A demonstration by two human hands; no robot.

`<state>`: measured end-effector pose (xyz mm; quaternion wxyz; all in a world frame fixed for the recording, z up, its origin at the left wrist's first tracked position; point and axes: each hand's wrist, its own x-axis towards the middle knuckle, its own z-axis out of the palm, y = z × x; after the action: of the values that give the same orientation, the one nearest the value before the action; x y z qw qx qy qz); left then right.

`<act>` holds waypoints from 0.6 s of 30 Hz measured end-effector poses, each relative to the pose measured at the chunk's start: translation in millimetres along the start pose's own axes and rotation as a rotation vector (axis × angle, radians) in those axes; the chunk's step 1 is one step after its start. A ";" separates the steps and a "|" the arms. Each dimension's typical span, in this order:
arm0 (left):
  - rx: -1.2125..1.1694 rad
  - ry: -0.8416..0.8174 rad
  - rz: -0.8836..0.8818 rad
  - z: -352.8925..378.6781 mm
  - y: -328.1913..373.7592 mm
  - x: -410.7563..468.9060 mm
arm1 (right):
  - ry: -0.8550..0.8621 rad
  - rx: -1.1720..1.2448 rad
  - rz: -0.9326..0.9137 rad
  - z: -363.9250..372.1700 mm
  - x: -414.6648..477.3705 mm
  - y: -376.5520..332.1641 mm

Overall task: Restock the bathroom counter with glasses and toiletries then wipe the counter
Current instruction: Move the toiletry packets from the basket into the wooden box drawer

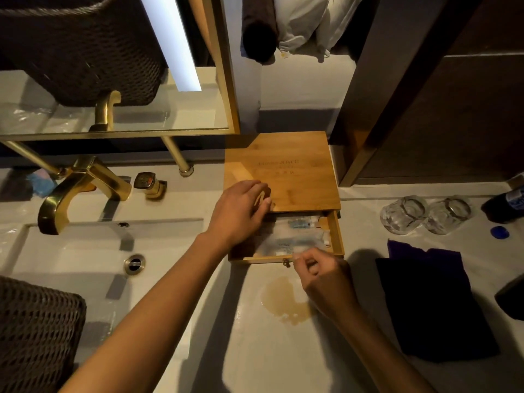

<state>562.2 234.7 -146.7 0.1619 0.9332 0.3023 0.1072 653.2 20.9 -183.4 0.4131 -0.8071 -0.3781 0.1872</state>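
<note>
Roughly midway, I'd say. Left hand (241,211) lies flat on the bamboo box (283,171), fingers spread, steadying its front edge. The drawer (334,236) is pulled out and already packed with wrapped toiletries (295,232). Right hand (323,275) has its grip pinched on a clear packet (296,255) at the drawer front. Brown spill (283,300) on the table (269,358) isn't wiped yet. Two glasses (425,214) sit upside down further right, with the dark cloth (433,304) lying unused nearer me.

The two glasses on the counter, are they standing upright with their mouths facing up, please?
No, both glasses sit upside down on the counter, thick bases facing up, right of the wooden box.
</note>
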 end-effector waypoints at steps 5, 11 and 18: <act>0.203 -0.150 -0.029 19.5 -25.3 39.9 | -0.244 0.163 0.353 22.4 -3.8 9.0; 0.234 -0.103 -0.046 35.5 -35.1 54.7 | -0.316 0.408 0.532 37.7 -1.7 8.4; 0.208 -0.052 -0.086 39.9 -36.4 56.5 | -0.217 0.506 0.608 43.8 -3.4 2.8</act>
<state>599.7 286.9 -191.2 0.0764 0.9336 0.3472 0.0438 625.3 40.2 -211.5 0.4822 -0.7305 -0.1060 0.4719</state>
